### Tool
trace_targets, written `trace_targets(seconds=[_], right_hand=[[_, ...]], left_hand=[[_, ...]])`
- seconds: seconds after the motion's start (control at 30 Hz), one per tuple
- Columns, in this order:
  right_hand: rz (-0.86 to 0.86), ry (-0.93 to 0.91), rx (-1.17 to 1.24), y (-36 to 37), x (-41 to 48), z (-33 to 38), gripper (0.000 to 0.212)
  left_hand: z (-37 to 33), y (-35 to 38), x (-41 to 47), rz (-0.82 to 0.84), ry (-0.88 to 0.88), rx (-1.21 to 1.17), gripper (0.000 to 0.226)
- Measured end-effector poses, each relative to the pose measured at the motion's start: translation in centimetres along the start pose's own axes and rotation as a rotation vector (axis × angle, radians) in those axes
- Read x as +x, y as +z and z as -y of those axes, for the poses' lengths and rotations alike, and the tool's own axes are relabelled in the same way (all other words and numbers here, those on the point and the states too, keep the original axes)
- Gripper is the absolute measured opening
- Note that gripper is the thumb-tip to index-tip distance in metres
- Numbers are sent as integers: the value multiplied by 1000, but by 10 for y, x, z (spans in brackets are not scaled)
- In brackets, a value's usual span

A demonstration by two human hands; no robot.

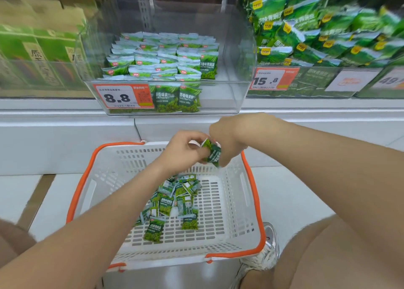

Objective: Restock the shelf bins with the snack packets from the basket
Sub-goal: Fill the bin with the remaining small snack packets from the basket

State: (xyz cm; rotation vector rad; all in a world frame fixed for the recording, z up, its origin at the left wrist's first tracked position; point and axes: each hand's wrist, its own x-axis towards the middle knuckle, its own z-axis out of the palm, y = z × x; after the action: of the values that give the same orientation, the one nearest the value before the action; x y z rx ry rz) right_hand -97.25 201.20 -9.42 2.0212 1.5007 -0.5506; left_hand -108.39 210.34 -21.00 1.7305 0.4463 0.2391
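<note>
Gripping one packet (pixel 213 153), left hand (pixel 184 152) meets right hand (pixel 227 137).

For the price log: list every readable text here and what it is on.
"8.8": left price tag, on the middle bin.
"15.8": right price tag, on the right bin.
"蒜香味青豌豆": packets in the middle bin.
"49": far-right tag, rest blurred.
Fine print and the held packet: unreadable.

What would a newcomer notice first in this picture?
The left hand and right hand grip a small green snack packet above the white plastic basket with orange handles, where more packets lie. Behind, the clear plastic shelf bin with the 8.8 price tag is partly filled.
</note>
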Motion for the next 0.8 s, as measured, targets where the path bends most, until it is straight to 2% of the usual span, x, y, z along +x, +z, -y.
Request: trace_targets(seconds=[0.1,0.27,0.33,0.4,0.53,0.67,0.8], right_hand=[[-39,-45,356,-9,-7,-19,36],[-317,-167,983,-28,-37,-37,24],[-453,-196,1175,-36,-45,-41,19],[-583,-178,1273,-43,-44,-44,24],[-681,-133,1281,-49,-33,-44,54],[-853,-119,1082,-53,-22,-45,39],[-1143,151,804,-65,-13,-49,44]], left_hand=[[-32,-7,-3,-237,154,7,15],[-69,-14,-8,-618,398,-33,12],[-78,-19,-8,-704,483,49,9],[-85,-22,-7,-806,545,235,6],[-92,-24,-5,-957,617,595,10],[-92,-34,4,-937,654,834,15],[-93,-45,15,-884,524,1001,28]])
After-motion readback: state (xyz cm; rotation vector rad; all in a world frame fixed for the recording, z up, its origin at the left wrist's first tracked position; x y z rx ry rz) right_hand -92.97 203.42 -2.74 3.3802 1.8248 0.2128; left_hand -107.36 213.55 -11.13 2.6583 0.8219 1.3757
